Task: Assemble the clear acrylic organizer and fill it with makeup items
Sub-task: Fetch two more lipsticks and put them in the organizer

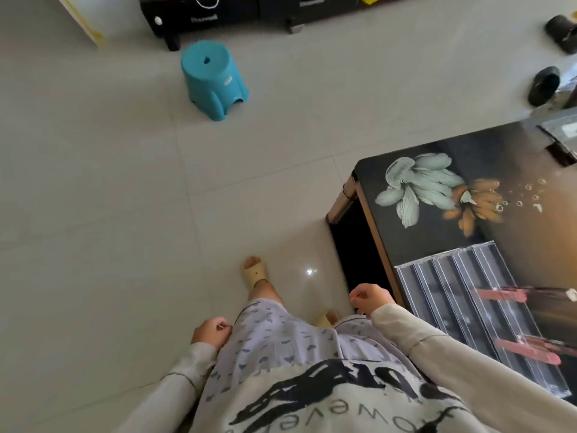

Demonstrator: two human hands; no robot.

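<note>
Right hand (pixel 370 300): hangs loosely curled, fingers folded toward the palm, holding nothing; sits just off the table's (pixel 421 242) near left edge, close to the clear acrylic organizer (pixel 437 276) but not touching it.

Left hand (pixel 212 332): hangs at the other side of the body, fingers likewise loosely curled round nothing, well apart from the organizer.

Organizer: rests on the table's near left corner, its left side almost flush with the table edge, long narrow slots running side by side.

Inside its outline: two pink tubes, one (pixel 502 294) toward the far end, one (pixel 527 353) nearer the body, both slanting across the dividers; cannot tell which slot holds either, or whether they lie on top.

Beyond the organizer: bare dark glass with a printed flower up to the far left corner.

Left of the table: wide open tiled floor (pixel 109 198), with a teal stool (pixel 212 79) well away and two black slippers (pixel 544 85) past the far end.
</note>
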